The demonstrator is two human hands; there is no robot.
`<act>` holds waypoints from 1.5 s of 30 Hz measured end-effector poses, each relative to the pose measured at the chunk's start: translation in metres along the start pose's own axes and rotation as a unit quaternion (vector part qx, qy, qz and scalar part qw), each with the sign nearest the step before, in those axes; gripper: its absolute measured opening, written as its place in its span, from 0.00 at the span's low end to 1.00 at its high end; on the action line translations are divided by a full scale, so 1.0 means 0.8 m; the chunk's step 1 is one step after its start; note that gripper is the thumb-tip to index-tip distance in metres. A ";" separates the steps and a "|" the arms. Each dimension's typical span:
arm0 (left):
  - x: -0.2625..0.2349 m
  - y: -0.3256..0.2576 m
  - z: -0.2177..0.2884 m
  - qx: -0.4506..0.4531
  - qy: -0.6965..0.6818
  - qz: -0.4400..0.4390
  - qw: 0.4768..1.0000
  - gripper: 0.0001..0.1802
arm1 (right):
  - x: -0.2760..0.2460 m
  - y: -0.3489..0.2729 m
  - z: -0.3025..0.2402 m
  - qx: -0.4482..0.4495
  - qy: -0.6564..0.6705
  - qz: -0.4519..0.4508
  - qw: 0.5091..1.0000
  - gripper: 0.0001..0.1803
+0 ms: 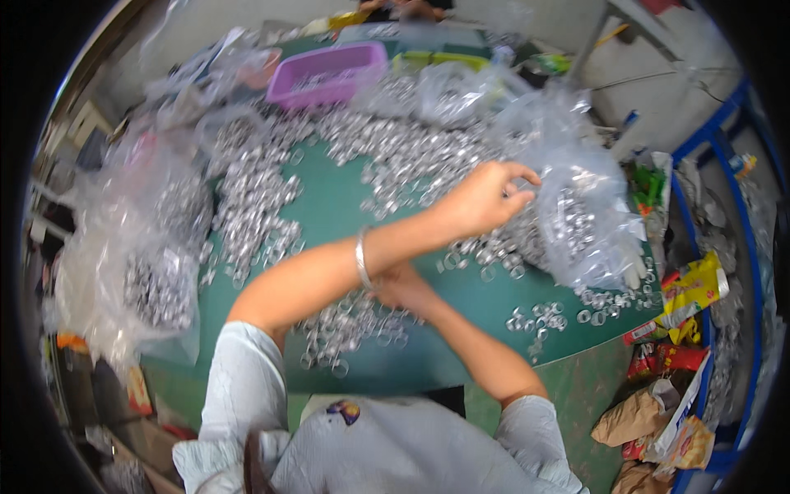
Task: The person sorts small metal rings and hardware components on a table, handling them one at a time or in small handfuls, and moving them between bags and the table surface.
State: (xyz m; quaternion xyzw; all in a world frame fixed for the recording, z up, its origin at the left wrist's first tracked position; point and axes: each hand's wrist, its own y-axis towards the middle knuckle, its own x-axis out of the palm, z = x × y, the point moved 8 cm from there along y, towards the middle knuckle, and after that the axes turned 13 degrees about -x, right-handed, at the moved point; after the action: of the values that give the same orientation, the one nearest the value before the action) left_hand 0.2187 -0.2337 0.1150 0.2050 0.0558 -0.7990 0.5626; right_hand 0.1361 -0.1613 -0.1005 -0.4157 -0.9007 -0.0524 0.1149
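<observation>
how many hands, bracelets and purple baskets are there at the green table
hands: 2 (left hand, right hand)
silver bracelet: 1
purple basket: 1
total: 4
The metal rings heaped on the table are too many to count.

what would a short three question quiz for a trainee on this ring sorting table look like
1. True or false: the left hand reaches across above the right forearm.
2. The left hand's fingers touch: A) the purple basket B) the clear plastic bag C) a snack packet.
3. What covers much of the green table?

Key:
1. True
2. B
3. Small silvery metal rings, loose in heaps; the right hand, half hidden under the left forearm, rests by one heap.
</observation>
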 end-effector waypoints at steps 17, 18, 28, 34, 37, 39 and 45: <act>-0.122 -0.341 -0.179 -0.227 0.119 0.230 0.939 0.15 | 0.030 -0.035 -0.102 -0.089 -0.589 -0.076 0.800 0.10; -0.120 -0.341 -0.179 -0.227 0.111 0.229 0.940 0.15 | 0.035 -0.033 -0.097 -0.116 -0.613 -0.075 0.778 0.09; -0.068 -0.349 -0.152 -0.211 -0.113 0.209 0.948 0.21 | 0.042 -0.082 -0.051 0.044 0.129 0.031 0.990 0.07; -0.047 -0.349 -0.138 -0.155 -0.115 0.236 0.952 0.23 | 0.058 -0.106 -0.046 0.017 0.104 0.053 0.993 0.06; -0.047 -0.351 -0.134 -0.147 -0.089 0.242 0.955 0.21 | 0.057 -0.107 -0.042 0.036 0.107 0.059 0.992 0.06; -0.046 -0.356 -0.133 -0.132 -0.054 0.263 0.954 0.20 | 0.057 -0.113 -0.040 0.032 0.040 0.080 0.995 0.07; -0.046 -0.347 -0.138 -0.133 -0.095 0.263 0.951 0.20 | 0.063 -0.110 -0.043 0.015 0.089 0.071 0.993 0.09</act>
State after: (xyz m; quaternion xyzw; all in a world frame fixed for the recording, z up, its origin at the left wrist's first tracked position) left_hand 0.0026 -0.0657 -0.0103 0.0592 0.0521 -0.6240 0.7774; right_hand 0.0431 -0.1878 -0.0544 -0.4702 -0.8559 -0.0677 0.2043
